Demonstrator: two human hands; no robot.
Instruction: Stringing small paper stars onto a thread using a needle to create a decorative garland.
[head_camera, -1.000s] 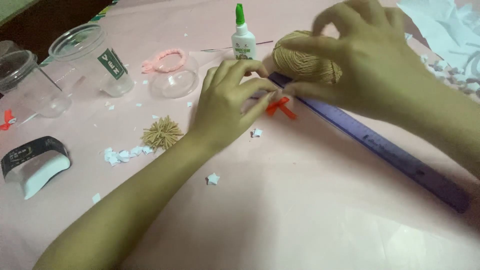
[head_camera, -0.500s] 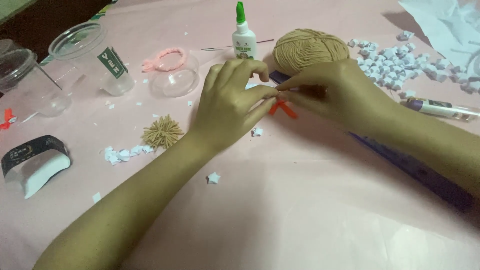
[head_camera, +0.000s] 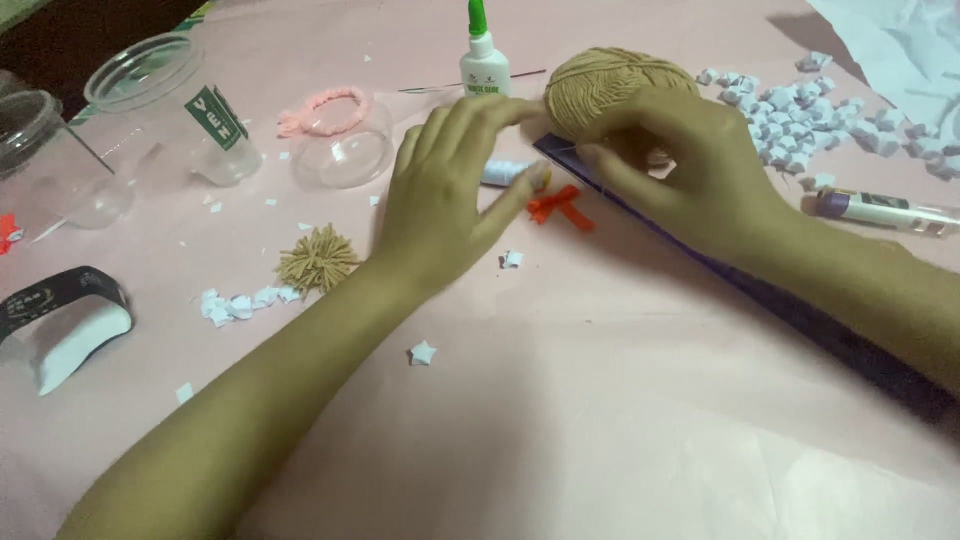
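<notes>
Red ribbon bow (head_camera: 560, 207) lies on the pink bench (head_camera: 620, 400) between our hands, beside the tan yarn ball (head_camera: 615, 90). Left hand (head_camera: 445, 200) fingers loose, holding nothing; right hand (head_camera: 690, 165) grip contents hidden. We should pinch the bow's knot, not its tails.

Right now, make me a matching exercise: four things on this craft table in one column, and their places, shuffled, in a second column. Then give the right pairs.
Things
1. red bow
2. yarn ball
3. glue bottle
4. tan pom-pom

Places
A. far edge of the table, standing upright left of the yarn
B. left of the left hand, beside small white paper scraps
C. under the fingers of the right hand
D. on the pink cloth between the two hands

Pairs: 1-D, 2-C, 3-A, 4-B
</notes>
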